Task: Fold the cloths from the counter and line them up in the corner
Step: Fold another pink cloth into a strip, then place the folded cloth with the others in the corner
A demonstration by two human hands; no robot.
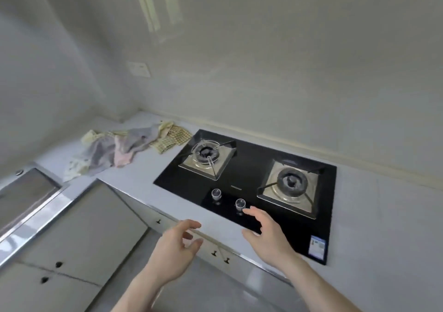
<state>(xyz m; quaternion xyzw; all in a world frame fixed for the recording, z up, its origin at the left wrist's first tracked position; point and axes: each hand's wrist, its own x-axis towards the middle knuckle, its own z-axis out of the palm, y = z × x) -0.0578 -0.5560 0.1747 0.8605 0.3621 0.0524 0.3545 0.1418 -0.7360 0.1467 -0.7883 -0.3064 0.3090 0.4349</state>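
Observation:
A loose heap of crumpled cloths (124,149) lies on the white counter (134,179) near the far left corner: grey, pink, pale yellow and yellow-checked pieces overlapping. My left hand (176,244) hovers in front of the counter's front edge, fingers apart and holding nothing. My right hand (267,233) is raised over the hob's front edge, near the right knob, also with fingers spread and nothing in it. Both hands are well short of the cloths.
A black glass gas hob (249,165) with two burners and two knobs fills the counter's middle. A steel sink (26,191) sits at the left. Cabinet doors (79,237) with dark handles run below. Grey walls meet behind the cloths.

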